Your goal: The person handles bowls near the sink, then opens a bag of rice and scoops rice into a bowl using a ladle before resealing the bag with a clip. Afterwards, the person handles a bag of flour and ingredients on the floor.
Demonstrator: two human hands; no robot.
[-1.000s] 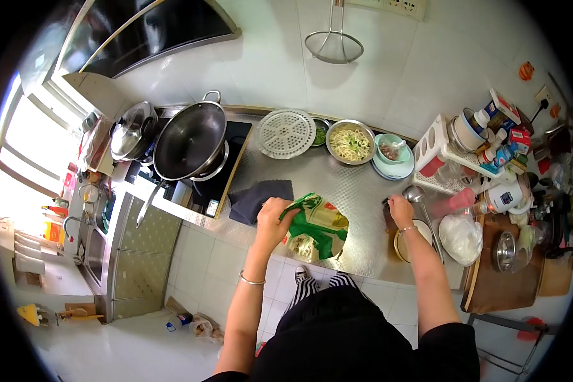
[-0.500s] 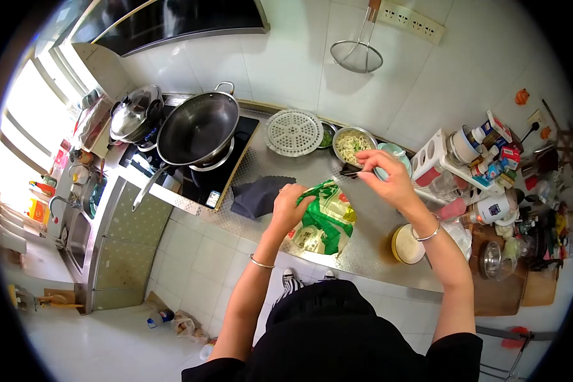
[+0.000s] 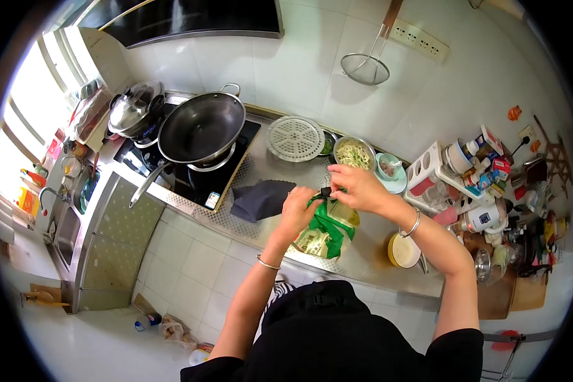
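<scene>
A green, white and yellow plastic bag [image 3: 321, 239] is held up over the front of the metal counter. My left hand [image 3: 297, 211] is closed on its gathered top edge. Close beside it, the fingers of my right hand [image 3: 358, 188] pinch a small black clip [image 3: 325, 191], which looks like a binder clip. The clip is at the top of the bag; whether it grips the plastic is too small to make out. Behind my right hand stands a bowl of pale shredded food [image 3: 354, 153].
Left of the bag lies a dark cloth [image 3: 261, 200], near the stove with a wok [image 3: 201, 127]. A perforated steamer plate [image 3: 295, 138] sits at the back. To the right are a yellow container [image 3: 403, 251], a small bowl [image 3: 388, 167] and a crowded white rack [image 3: 424, 170].
My right hand has come down and left with the black clip, from above the counter to the bag's top beside my left hand. The bag's top is now bunched together. The camera view has shifted slightly.
</scene>
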